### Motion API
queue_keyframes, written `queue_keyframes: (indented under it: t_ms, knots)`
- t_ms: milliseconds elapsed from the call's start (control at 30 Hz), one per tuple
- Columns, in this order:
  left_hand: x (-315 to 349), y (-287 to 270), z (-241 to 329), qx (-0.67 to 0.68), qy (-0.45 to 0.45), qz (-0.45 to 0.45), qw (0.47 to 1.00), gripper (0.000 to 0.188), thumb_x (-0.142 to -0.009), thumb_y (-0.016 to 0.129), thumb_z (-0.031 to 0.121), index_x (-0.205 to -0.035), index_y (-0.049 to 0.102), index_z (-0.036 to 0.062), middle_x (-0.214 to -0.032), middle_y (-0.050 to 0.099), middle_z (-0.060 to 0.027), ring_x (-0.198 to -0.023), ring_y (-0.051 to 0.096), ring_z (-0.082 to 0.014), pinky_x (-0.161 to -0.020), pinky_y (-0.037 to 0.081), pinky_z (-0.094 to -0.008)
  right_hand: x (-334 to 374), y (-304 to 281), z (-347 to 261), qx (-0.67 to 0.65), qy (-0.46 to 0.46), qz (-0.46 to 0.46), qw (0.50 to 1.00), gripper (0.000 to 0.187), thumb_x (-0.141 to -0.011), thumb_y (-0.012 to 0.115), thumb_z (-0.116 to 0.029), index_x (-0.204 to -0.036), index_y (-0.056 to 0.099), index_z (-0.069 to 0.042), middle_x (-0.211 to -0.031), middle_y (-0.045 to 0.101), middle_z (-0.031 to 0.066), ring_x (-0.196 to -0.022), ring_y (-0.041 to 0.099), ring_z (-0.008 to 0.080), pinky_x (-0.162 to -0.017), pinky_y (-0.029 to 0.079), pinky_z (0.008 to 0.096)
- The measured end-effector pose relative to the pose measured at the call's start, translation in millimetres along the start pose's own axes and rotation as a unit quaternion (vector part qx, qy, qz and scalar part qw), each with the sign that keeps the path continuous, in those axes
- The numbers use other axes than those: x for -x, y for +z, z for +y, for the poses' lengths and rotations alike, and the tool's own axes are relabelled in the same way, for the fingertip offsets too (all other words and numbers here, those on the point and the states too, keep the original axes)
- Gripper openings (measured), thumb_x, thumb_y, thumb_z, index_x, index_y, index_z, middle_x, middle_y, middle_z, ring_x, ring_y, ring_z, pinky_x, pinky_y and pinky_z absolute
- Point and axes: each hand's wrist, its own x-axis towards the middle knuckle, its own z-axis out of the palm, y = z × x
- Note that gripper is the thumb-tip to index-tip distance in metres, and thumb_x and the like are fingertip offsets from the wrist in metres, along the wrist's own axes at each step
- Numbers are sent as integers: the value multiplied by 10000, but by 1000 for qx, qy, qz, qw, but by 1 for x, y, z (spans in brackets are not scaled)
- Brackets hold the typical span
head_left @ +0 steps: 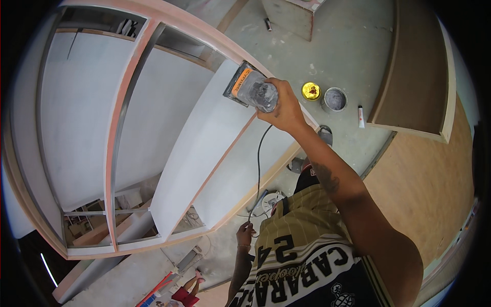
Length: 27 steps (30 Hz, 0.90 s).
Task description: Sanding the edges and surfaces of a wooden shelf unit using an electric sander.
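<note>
My right hand [285, 106] is closed round the grey, dust-covered body of an electric sander [246, 88] with an orange label. Its flat black base rests at the top rail of a large white cabinet frame [202, 123] with pinkish filled edges. A black power cord [259, 158] hangs from the sander and runs down in a curve. Lower down, my left hand [245, 234] has its fingers closed round that cord, near the cabinet's lower edge. The sander covers the surface under its base.
On the grey floor stand an open can of grey paste [335, 99], a yellow lid [310, 91] and a white tube [361, 116]. A brown panel with a pale frame [417, 66] lies to the right, beside a plywood sheet [424, 189]. Another person's legs [192, 286] show at the bottom.
</note>
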Motion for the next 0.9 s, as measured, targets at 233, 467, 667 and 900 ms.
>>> queue_keyframes:
  t_ms: [233, 467, 667, 900]
  knots:
    - [7, 0, -8, 24, -17, 0, 1000, 357, -900, 668, 201, -1184, 629, -11, -739, 652, -71, -643, 626, -139, -604, 495, -269, 33, 3, 50, 25, 16, -8, 1000, 738, -638, 821, -128, -1274, 457, -38, -1151, 527, 188, -1083, 577, 339, -913, 481, 393]
    - [23, 0, -11, -9, -46, -1, 999, 350, -897, 674, 190, -1177, 631, -16, -739, 652, -69, -647, 627, -139, -616, 507, -275, 59, 4, 94, 16, 32, 1, 999, 765, -620, 813, -116, -1295, 454, -96, -1116, 512, 185, -1067, 572, 388, -888, 497, 426]
    - [22, -6, -6, -28, -29, 1, 999, 351, -898, 664, 177, -1185, 622, -19, -744, 657, -75, -652, 633, -145, -623, 514, -278, 72, 1, 120, 15, 21, 4, 1000, 772, -608, 813, -94, -1291, 454, -84, -1103, 514, 190, -1058, 568, 389, -892, 490, 424]
    - [14, -2, -4, -15, -27, -9, 999, 356, -902, 666, 186, -1193, 620, -13, -745, 659, -73, -654, 637, -143, -637, 513, -274, 58, -2, 102, -2, 5, 4, 1000, 732, -617, 804, -103, -1268, 470, -90, -1095, 515, 186, -1045, 569, 389, -887, 488, 424]
